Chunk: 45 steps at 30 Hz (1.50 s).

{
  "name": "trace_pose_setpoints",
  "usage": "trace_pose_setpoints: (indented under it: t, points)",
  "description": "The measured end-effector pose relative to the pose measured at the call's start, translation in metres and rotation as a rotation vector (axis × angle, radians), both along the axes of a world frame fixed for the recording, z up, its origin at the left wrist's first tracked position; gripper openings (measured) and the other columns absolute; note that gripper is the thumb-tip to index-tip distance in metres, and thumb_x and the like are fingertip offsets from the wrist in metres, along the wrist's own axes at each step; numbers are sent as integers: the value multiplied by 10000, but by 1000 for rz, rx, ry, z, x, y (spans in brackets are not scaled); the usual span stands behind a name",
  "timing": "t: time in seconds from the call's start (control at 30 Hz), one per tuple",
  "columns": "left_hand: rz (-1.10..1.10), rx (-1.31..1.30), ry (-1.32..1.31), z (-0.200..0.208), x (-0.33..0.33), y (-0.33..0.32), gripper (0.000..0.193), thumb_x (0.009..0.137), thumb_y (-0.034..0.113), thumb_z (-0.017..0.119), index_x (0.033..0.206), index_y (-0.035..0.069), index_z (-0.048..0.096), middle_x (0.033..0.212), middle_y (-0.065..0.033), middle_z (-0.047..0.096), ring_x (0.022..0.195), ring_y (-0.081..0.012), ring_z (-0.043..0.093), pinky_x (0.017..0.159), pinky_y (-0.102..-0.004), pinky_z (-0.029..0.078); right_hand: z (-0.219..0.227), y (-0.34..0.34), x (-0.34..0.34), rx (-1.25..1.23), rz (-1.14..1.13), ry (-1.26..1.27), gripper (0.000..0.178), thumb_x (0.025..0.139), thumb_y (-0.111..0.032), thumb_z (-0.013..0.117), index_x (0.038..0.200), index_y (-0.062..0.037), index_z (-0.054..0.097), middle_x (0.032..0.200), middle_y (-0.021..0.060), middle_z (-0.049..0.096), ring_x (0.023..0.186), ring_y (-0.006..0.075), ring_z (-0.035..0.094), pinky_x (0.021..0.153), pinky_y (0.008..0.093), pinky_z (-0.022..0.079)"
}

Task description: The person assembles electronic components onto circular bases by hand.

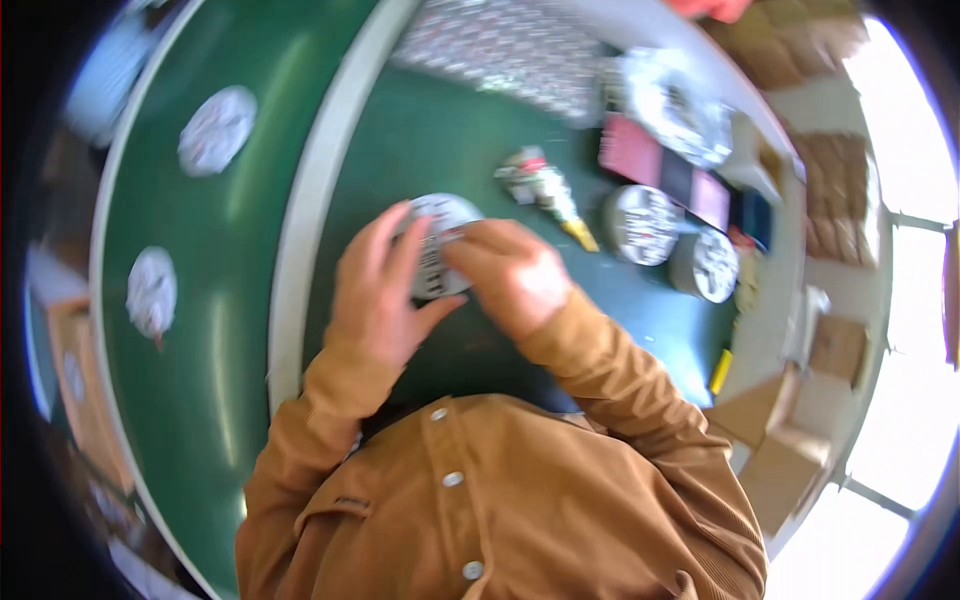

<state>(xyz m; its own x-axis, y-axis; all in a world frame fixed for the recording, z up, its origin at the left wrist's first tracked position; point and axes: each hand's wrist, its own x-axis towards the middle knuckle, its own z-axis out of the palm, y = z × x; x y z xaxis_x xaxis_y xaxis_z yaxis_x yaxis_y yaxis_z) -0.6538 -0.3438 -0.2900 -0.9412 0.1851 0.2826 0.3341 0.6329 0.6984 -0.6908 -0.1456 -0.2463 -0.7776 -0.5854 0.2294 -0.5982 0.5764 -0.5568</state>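
The round grey-white disc [432,268] sat betw. both hands, over the green table [440,120] & approx. straight ahead of the wearer's chest. L hand [380,285] was nearer: it grasped the disc, fingers along the left side & thumb round the near right edge. R hand [515,280] came in from the right, fingers bunched, tips touching the disc's right part (blur there, so couldn't tell if they pinched it or just pressed). So the disc lay to the right of the L palm, to the left of the R. Being round, no true long axis; it looked a bit longer fore-and-aft, prob. tilt or lens. Crumpled silver tube w/ yellow tip [545,190] lay just beyond the R hand, angled down to the right, apart from it; two similar discs [643,226] stood farther right.
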Motion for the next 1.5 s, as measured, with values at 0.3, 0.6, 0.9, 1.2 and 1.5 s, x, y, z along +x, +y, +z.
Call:
trace_pose_setpoints:
  t: [0.3, 0.6, 0.9, 1.2, 1.5]
  points:
    - [9, -33, 42, -19, -10, 1, 890, 693, 181, 942, 1493, 52, 575, 1545, -200, 519, 1318, -401, 571, 1122, -463, 470, -18, 1, -6, 18, -127, 81, 151, 880, -86, 666, 1029, -66, 684, 1028, 78, 656, 864, 290, 615, 796, 380, 532]
    - [-8, 27, -15, -12, -8, 3, 872, 713, 211, 932, 1492, 37, 581, 1532, -227, 504, 1315, -409, 569, 1127, -464, 471, -7, 7, -31, 26, 88, -162, 90, 951, -95, 681, 1019, -66, 733, 996, 94, 653, 855, 300, 595, 790, 393, 503]
    - [-16, 37, 8, -13, -20, -5, 885, 680, 221, 945, 1471, 35, 595, 1520, -221, 518, 1306, -399, 574, 1131, -461, 469, 20, 4, -83, 127, -8, -277, 274, 878, -172, 841, 1116, -41, 800, 947, 134, 732, 835, 242, 685, 765, 339, 560]
    - [-8, -42, 40, -11, -25, -5, 839, 750, 317, 914, 1462, 54, 556, 1512, -194, 523, 1313, -363, 567, 1142, -437, 458, -37, 6, -329, 118, -692, -119, 532, 826, -399, 856, 1150, 14, 773, 1101, 152, 779, 996, 310, 726, 907, 405, 575]
    - [-56, 4, 64, -17, -30, -1, 867, 722, 292, 935, 1463, 41, 560, 1504, -202, 537, 1311, -369, 575, 1138, -438, 461, -7, 20, -310, -39, -644, -173, 380, 857, -245, 804, 1142, 6, 781, 973, 119, 791, 870, 224, 726, 823, 345, 589]
